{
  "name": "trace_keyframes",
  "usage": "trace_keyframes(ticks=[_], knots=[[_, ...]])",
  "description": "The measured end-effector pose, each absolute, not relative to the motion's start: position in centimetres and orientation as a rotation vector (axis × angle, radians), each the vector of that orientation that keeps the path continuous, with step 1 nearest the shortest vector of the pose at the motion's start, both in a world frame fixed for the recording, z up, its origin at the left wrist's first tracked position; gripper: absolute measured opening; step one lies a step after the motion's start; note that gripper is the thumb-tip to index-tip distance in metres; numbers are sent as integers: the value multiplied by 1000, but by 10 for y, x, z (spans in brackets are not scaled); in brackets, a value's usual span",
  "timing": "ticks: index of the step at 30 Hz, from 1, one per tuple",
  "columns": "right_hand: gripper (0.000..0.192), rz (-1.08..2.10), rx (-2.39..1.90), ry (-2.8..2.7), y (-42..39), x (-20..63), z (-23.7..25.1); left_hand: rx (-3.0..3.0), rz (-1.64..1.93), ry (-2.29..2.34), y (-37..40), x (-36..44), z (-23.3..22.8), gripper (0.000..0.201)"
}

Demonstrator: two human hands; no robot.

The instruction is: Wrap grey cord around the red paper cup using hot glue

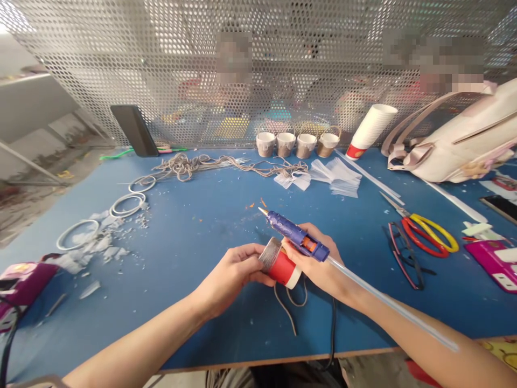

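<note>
My left hand (234,272) grips a red and white paper cup (283,268) lying on its side, its upper part wound with grey cord (270,253). A loose end of the cord (287,310) hangs below the cup onto the blue table (194,237). My right hand (319,267) holds a blue glue gun (297,235) just above the cup, its metal tip pointing up and left. A long clear glue stick (388,302) juts out of the gun's back along my right forearm.
Several cord-wrapped cups (297,144) line the mesh screen, beside a tilted stack of paper cups (369,131). Cord bundle (194,164), white rings (127,203), paper scraps, scissors (428,234), glasses (404,250), a pink bag (464,140) and a leaning phone (134,130) lie around. People sit behind the screen.
</note>
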State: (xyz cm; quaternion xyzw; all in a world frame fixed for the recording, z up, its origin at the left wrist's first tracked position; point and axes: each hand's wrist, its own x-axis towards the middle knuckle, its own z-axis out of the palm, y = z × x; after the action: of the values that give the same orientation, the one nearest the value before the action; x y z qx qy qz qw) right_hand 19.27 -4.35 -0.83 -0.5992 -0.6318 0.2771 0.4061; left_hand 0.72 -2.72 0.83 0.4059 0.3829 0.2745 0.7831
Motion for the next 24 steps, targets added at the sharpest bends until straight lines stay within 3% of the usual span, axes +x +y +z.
trace_keyframes(ticks=[15, 24], knots=[[18, 812, -1410, -1450, -44, 192, 1, 646, 545, 824, -21, 6, 9, 14], [14, 713, -1417, -1521, -50, 192, 15, 943, 667, 859, -29, 10, 10, 18]])
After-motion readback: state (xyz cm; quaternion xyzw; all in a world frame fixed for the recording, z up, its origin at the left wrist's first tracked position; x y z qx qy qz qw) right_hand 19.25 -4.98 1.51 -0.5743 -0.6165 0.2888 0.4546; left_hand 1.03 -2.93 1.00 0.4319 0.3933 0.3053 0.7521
